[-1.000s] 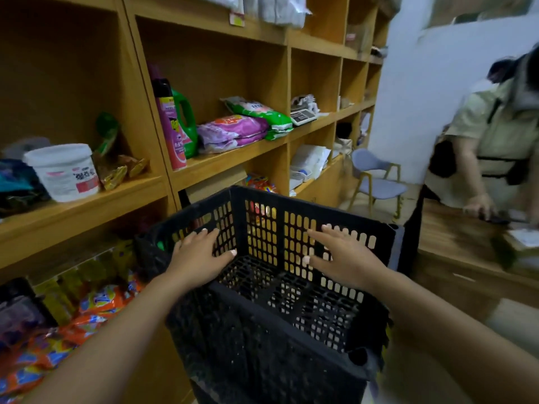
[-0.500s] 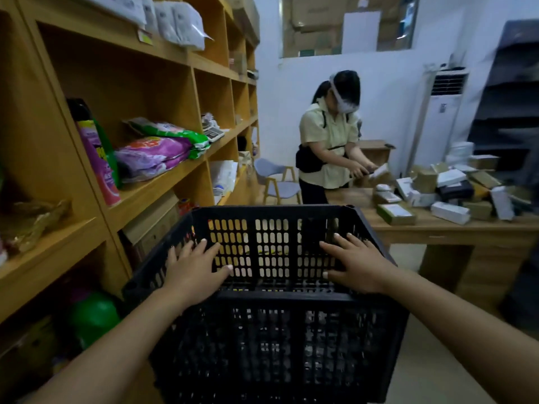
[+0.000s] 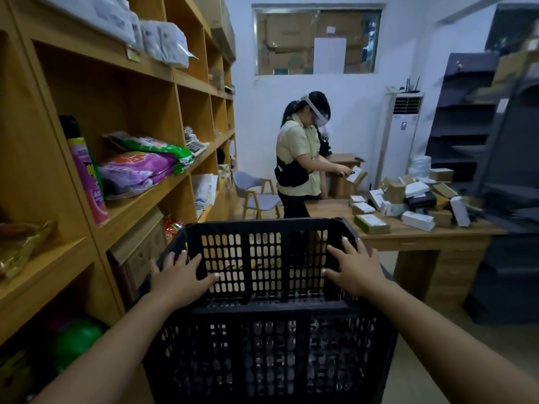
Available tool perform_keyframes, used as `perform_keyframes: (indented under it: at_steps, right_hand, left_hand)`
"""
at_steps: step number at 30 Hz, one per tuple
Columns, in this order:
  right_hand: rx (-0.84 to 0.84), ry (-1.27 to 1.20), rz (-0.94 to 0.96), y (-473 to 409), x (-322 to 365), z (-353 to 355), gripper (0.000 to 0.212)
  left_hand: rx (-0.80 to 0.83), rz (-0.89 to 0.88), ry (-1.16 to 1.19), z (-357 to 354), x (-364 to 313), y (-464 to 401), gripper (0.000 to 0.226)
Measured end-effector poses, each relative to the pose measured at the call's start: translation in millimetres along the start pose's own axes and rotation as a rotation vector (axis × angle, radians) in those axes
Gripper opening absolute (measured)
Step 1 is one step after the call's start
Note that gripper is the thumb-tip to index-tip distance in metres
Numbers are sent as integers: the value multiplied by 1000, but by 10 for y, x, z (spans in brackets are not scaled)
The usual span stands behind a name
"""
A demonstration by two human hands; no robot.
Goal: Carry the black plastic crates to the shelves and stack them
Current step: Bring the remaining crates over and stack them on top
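Note:
I carry a black perforated plastic crate (image 3: 262,360) at waist height in front of me, its open top facing up and nothing inside. My left hand (image 3: 178,277) presses flat on the inside of the crate's left wall, fingers straight and spread. My right hand (image 3: 357,271) presses the same way on the inside of the right wall. The wooden shelves (image 3: 140,207) run along my left, close beside the crate's left edge.
The shelves hold a pink spray bottle (image 3: 89,182), detergent bags (image 3: 137,170) and a scale (image 3: 195,147). Ahead, a person (image 3: 300,158) stands at a wooden table (image 3: 408,237) covered with small boxes. A chair (image 3: 256,193) stands beyond, dark metal racks (image 3: 495,170) on the right.
My view has swung right and up from the shelves toward the room. The crate has turned with me to point along the aisle. Both hands keep pressing on its inner walls.

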State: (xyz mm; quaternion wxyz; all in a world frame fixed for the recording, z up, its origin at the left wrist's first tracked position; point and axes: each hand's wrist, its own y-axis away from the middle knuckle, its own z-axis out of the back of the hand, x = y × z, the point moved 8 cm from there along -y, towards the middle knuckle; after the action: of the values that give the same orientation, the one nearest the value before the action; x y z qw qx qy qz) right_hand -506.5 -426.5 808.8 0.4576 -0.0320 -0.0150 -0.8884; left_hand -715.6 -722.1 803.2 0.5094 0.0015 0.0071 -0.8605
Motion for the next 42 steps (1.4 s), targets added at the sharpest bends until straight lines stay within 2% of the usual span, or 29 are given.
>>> perform_keyframes:
  at_steps: [4,9,15,20,25,33,36,40,42]
  right_hand:
    - [41,59,-103,-210,-218,-29,75]
    - [105,7,-104,-408,-257,-170,78]
    - [73,82,-146,-629,-315,-193,74]
    - [-13,128,-154,-649,-318,-140,59]
    - [-9,140,-182,-578,-311,-96,56]
    - [0,113,-217,-513,-318,-99,55]
    - [-49,103,-209,-535,-323,-59,48]
    - [-29,17,-188,-562,-347,-37,50]
    - [-64,-44,-160,-588,-337,4,51]
  left_hand:
    - [61,84,-7,-133,184,-183,89]
    - [48,77,26,-120,187,-363,87]
    - [72,65,73,-148,334,-667,85]
    - [4,59,68,-182,325,-739,80]
    - [-24,61,131,-133,341,-722,74]
    - [-18,71,120,-152,366,-738,69]
    - [-7,64,91,-154,368,-732,67]
    - [-12,63,84,-113,354,-736,66]
    - [-2,59,154,-124,378,-793,66]
